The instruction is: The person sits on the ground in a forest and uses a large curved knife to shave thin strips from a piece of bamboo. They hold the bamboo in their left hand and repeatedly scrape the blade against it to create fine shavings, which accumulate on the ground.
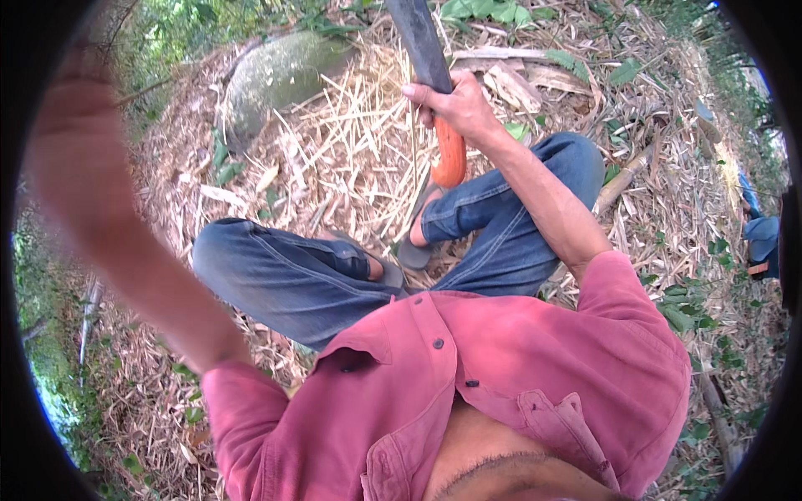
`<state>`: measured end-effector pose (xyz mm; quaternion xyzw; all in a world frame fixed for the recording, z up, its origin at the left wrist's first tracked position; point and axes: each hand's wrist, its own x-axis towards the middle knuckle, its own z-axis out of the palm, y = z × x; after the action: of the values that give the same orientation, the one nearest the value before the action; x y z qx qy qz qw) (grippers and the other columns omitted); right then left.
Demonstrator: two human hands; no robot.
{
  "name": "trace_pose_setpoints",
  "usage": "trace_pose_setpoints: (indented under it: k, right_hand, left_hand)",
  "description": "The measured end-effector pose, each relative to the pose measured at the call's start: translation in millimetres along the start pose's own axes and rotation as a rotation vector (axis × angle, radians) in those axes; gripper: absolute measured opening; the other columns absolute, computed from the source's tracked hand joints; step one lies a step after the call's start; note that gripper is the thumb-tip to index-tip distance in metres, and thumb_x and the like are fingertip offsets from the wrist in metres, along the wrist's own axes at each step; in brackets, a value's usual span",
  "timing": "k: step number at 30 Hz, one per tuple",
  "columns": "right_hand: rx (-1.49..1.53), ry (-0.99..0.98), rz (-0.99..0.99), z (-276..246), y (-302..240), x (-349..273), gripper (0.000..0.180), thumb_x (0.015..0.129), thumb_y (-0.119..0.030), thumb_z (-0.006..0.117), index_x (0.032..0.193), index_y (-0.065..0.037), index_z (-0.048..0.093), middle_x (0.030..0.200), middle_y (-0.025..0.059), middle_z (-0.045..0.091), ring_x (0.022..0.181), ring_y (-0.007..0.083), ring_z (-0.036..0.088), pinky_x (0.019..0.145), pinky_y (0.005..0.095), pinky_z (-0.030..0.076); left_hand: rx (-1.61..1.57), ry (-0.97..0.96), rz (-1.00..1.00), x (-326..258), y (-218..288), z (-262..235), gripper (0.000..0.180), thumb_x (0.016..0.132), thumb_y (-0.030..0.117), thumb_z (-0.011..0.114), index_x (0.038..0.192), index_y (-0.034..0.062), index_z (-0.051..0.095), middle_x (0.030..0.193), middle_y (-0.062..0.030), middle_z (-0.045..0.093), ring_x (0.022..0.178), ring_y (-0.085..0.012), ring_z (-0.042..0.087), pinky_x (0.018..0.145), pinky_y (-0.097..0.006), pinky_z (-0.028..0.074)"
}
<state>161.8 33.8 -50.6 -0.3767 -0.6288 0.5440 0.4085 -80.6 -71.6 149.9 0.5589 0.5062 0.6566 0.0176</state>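
My right hand (455, 104) is shut around the orange handle (451, 154) of a large knife. Its dark blade (418, 33) points up toward the top edge of the picture. The hand is held above my crossed legs in blue jeans (292, 280). My left arm (109, 225) is raised at the left, blurred, and its hand runs out past the upper left rim, so I cannot see the fingers. I wear a red shirt (501, 367) and grey sandals (413, 250).
The ground is covered with dry bamboo leaves and split pale strips (351, 134). A mossy grey boulder (276, 75) lies ahead on the left. Green plants fringe the rim. A blue object (760, 238) sits at the far right.
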Motion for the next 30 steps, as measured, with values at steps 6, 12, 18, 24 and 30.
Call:
trace_pose_setpoints:
  k: [6, 12, 18, 24, 30]
  right_hand:
    - [0.068, 0.028, 0.047, 17, -23, 11, 0.024, 0.079, -0.025, 0.074, 0.076, -0.003, 0.063, 0.062, 0.0006, 0.058, 0.052, 0.0076, 0.056, 0.047, 0.0238, 0.047]
    - [0.194, -0.001, 0.007, 26, -24, 14, 0.022, 0.079, -0.023, 0.075, 0.076, -0.004, 0.063, 0.062, -0.0004, 0.057, 0.051, 0.0071, 0.053, 0.047, 0.0228, 0.043]
    - [0.056, 0.033, -0.024, 29, -25, 15, 0.029, 0.085, -0.029, 0.068, 0.081, -0.001, 0.064, 0.067, 0.0004, 0.06, 0.054, 0.0065, 0.054, 0.049, 0.0224, 0.043]
    - [-0.911, 0.19, -0.431, 6, -38, 2, 0.024, 0.089, -0.026, 0.057, 0.081, -0.004, 0.061, 0.069, 0.0107, 0.06, 0.055, 0.0224, 0.061, 0.048, 0.0328, 0.048]
    - [-1.248, 0.107, -0.627, 8, -18, -9, 0.015, 0.08, -0.017, 0.062, 0.088, -0.007, 0.056, 0.076, 0.0078, 0.054, 0.062, 0.0264, 0.062, 0.051, 0.0368, 0.049]
  left_hand:
    - [-0.284, -0.543, -0.713, -131, -76, 67, 0.034, 0.098, 0.026, 0.042, 0.116, 0.0002, 0.053, 0.094, -0.0085, 0.061, 0.084, -0.0156, 0.058, 0.073, -0.03, 0.049]
    - [-0.352, -0.577, -0.65, -163, -100, 104, 0.025, 0.096, 0.022, 0.049, 0.1, -0.0018, 0.055, 0.073, -0.0047, 0.056, 0.065, -0.0105, 0.055, 0.058, -0.024, 0.045]
    - [-0.365, -0.471, -0.677, -167, -105, 111, 0.023, 0.097, 0.021, 0.044, 0.098, -0.0007, 0.054, 0.068, -0.0034, 0.052, 0.058, -0.0086, 0.047, 0.052, -0.025, 0.038]
    - [-0.408, -0.362, -0.77, -157, -120, 90, 0.021, 0.097, 0.018, 0.042, 0.1, 0.0024, 0.056, 0.065, 0.0043, 0.042, 0.054, -0.0046, 0.035, 0.049, -0.022, 0.029]
    - [-0.244, -0.358, -0.591, -160, -129, 88, 0.022, 0.097, 0.016, 0.043, 0.093, 0.0031, 0.06, 0.061, 0.006, 0.037, 0.051, -0.0039, 0.031, 0.046, -0.024, 0.026]
